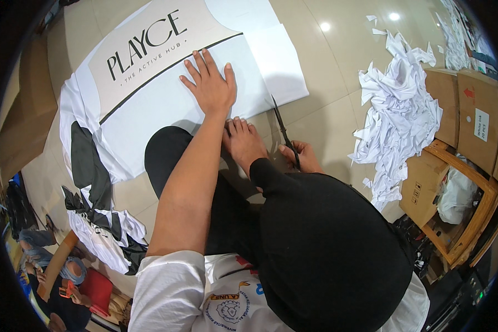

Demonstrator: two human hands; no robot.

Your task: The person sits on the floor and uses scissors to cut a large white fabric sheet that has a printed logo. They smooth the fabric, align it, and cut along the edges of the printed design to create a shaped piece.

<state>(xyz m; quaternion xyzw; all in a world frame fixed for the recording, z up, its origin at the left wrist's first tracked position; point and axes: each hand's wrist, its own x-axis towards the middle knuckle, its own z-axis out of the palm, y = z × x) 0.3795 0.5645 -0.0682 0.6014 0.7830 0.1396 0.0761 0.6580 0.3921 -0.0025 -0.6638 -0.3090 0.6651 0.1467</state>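
Note:
Fingers spread, my left hand [210, 88] lies flat on a sheet of white fabric [160, 105] on the floor. Its fingertips reach a dark line along the edge of a printed beige panel [144, 55] with black lettering. My right hand [305, 157] holds a pair of black scissors [283, 124] by the handles. The blades point away from me, their tips close to the fabric's near right edge; I cannot tell whether they touch it. My bare foot [246, 139] is between the two hands, at the fabric's near edge.
To the right lies a heap of white fabric scraps [395, 105], beside cardboard boxes [476, 119] and a wooden frame [467, 216]. Black and white cloth [91, 166] is bunched at the left, near a large carton [30, 110]. Another person [55, 276] sits at the lower left holding an orange tool.

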